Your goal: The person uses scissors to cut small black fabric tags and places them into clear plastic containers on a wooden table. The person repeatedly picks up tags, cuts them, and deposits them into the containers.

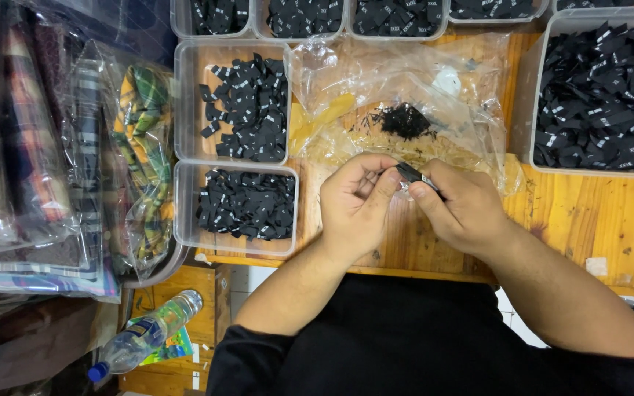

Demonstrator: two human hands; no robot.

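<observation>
Right between the two hands sits a small black label (408, 173), a folded fabric tag pinched at both ends. The left hand (355, 205) closes thumb and forefinger on the tag's near end, the other fingers curled loosely under. The right hand (464, 209) grips the far end with its thumb pressed on top. Both hands hover just above the wooden table (588, 220), whose bare boards show to the right of the tag.

Just beyond the tag lies a crumpled clear plastic bag (405, 95), open and flattened on the table, with a small heap of black labels (405, 119) inside it. Left of the tag, a clear tray (236, 209) holds more black labels with white marks, and a second clear tray (232, 103) of the same stock sits just beyond that one. Right of the tag, a larger clear bin (603, 92) is piled with black labels. Farther beyond the bag, a row of smaller trays (310, 18) runs along the top edge of the view.

Well left of the tag, folded checked cloths in clear wrappers (137, 147) are stacked. Below them, off the table's near edge, lies a plastic water bottle (148, 334) with a blue cap.
</observation>
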